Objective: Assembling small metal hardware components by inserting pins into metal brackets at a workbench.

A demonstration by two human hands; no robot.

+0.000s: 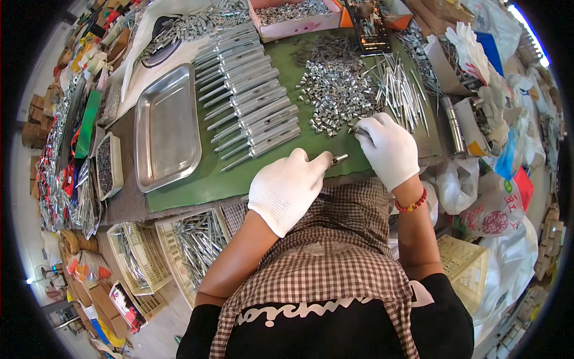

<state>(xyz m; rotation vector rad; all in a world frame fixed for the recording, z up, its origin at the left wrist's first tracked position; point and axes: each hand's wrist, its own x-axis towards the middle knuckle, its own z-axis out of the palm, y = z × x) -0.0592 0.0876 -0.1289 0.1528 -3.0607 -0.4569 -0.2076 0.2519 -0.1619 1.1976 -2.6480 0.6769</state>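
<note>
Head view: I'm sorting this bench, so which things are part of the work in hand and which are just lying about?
In hand:
left hand holding a small metal piece
right hand at the pile of small metal parts
thin rods
row of finished tools

Lying about:
steel tray
pink box
spare gloves
baskets
</note>
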